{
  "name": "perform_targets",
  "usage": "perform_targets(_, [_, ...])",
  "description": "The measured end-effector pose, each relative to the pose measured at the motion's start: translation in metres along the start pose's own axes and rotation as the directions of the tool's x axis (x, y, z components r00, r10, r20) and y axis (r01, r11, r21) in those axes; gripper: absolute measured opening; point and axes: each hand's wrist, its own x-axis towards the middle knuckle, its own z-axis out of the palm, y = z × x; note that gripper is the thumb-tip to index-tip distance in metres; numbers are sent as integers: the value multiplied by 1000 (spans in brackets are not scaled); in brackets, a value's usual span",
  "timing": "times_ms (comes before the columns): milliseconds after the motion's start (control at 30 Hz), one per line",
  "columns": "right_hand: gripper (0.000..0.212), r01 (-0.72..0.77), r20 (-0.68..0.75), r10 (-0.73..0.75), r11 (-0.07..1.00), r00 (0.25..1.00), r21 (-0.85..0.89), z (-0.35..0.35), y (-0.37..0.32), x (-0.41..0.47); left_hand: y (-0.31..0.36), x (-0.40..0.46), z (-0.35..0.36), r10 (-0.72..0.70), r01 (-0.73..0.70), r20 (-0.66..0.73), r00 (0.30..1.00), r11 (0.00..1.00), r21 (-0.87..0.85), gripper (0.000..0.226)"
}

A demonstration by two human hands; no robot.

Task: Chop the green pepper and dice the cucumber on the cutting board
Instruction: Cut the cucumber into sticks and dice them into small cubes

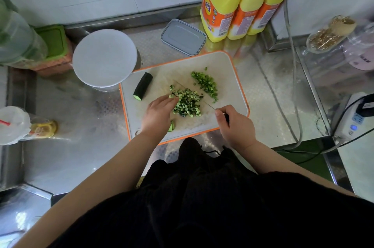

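A white cutting board (228, 69) with an orange rim lies on the steel counter. A pile of diced cucumber (187, 103) sits at its middle, with chopped green pepper (206, 83) behind it to the right. An uncut dark cucumber piece (142, 85) lies at the board's left edge. My left hand (157, 113) rests with its fingertips against the left side of the diced pile; a small cucumber bit (172, 126) shows beside the palm. My right hand (235, 124) grips a knife handle, and the thin blade (190, 90) runs back-left under or along the pile.
A white round bowl (104, 57) stands left of the board, a grey lidded box (183, 37) behind it, yellow bottles (238, 2) at the back. A lemon drink cup (18, 125) lies far left. A power strip (352, 120) and cables are at the right.
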Motion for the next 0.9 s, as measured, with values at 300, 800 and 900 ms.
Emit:
perform_targets(300, [50,-9,24,8,999,1000,38,-1,-8,0,10,12,-17,101,-87,-143,985,991,99,62])
perform_targets(800, [39,71,428,-78,997,901,33,17,-43,20,-34,-58,-1,-216,225,193,957,974,-29,43])
perform_targets(900, [45,94,506,-63,995,860,-35,30,-53,29,-27,-58,-1,-223,227,183,958,974,0,40])
